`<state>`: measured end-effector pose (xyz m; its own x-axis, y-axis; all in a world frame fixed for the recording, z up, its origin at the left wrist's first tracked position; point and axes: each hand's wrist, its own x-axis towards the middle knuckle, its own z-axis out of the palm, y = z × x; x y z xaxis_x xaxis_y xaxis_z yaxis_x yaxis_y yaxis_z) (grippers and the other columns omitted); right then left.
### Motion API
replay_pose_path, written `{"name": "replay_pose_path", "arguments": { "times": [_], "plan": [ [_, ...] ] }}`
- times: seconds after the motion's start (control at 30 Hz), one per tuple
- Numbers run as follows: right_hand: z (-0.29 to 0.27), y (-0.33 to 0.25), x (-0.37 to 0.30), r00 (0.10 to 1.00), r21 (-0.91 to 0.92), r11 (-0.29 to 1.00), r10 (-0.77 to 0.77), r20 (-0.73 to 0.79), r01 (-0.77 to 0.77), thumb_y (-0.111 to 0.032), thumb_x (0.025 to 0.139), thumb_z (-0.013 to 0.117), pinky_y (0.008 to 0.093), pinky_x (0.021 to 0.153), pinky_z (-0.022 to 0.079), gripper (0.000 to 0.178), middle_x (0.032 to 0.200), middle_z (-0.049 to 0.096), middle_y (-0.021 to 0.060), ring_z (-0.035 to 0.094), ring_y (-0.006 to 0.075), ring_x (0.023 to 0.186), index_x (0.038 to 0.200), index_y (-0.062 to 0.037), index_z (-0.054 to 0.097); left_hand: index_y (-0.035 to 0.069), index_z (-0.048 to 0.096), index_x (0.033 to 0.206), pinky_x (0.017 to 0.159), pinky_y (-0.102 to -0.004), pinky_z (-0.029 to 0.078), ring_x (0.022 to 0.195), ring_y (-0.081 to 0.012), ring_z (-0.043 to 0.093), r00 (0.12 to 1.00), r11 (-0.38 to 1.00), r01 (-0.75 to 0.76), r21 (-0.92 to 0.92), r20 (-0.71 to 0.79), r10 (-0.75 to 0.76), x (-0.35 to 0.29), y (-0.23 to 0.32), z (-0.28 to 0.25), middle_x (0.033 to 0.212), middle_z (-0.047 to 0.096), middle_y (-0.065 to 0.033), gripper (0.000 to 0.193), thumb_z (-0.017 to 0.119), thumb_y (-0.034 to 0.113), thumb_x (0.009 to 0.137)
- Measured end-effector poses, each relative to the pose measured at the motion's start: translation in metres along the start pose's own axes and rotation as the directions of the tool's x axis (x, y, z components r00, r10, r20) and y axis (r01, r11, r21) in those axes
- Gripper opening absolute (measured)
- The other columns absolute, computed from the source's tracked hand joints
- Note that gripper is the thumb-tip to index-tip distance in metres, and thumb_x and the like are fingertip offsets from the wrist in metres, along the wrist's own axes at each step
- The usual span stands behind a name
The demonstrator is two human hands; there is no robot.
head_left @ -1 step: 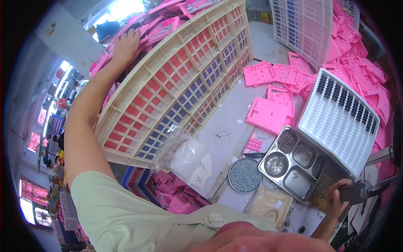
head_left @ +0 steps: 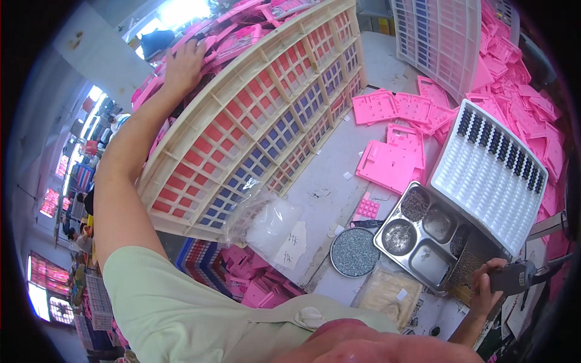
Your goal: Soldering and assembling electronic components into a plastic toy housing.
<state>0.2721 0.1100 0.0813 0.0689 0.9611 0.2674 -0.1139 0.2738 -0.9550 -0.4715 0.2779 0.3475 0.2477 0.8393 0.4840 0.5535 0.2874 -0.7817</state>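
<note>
My left hand (head_left: 184, 65) reaches over the top rim of a cream plastic crate (head_left: 260, 78). Its fingers are spread on a heap of pink plastic parts (head_left: 239, 39) behind that wall. At the lower right, my right hand (head_left: 486, 284) has its fingers bent against the end of a dark grey handheld tool (head_left: 513, 277) with a black cable. Part of that grip is hidden. Beside this hand lies a steel compartment tray (head_left: 396, 260) with small metal pieces. A white rack (head_left: 484, 169) with rows of black and white pieces leans over the tray's far side.
A round dish (head_left: 356, 253) of small grey pieces stands left of the tray. Several pink panels (head_left: 387, 164) lie on the white table (head_left: 321, 199). A clear plastic bag (head_left: 269, 227) rests against the crate. A second crate (head_left: 439, 42) and more pink parts (head_left: 532, 115) fill the far right.
The fingers of my left hand have straightened slightly on the pink parts. My right hand and the tool look the same.
</note>
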Motion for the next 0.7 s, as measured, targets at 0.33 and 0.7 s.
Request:
{"name": "replay_pose_path", "arguments": {
  "times": [0.33,0.7],
  "plan": [
    [0.002,0.000,0.005,1.000,-0.027,1.000,-0.007,0.029,0.008,-0.030,0.087,0.078,0.0221,0.046,0.032,0.046,0.070,0.048,0.0000,0.039,0.0064,0.050,0.115,-0.0069,0.050,0.043,0.007,0.161,0.100,-0.0819,0.034,0.153,-0.0484,0.010,0.794,0.961,0.272,0.046,0.554,-0.251,0.050,-0.007,-0.040,0.171,-0.005,-0.0073,0.137,0.094,0.025,0.057],
    [0.006,0.004,0.009,1.000,0.032,0.999,0.003,-0.009,-0.002,-0.026,0.086,0.078,0.0224,0.048,0.034,0.043,0.067,0.050,0.0010,0.044,0.0080,0.051,0.114,-0.0063,0.051,0.020,0.042,0.153,0.111,-0.0528,0.044,0.133,-0.0515,0.046,0.870,0.955,0.269,-0.125,0.457,-0.185,0.050,-0.038,0.034,0.157,0.030,-0.0273,0.102,0.086,0.030,0.062]
  ]
}}
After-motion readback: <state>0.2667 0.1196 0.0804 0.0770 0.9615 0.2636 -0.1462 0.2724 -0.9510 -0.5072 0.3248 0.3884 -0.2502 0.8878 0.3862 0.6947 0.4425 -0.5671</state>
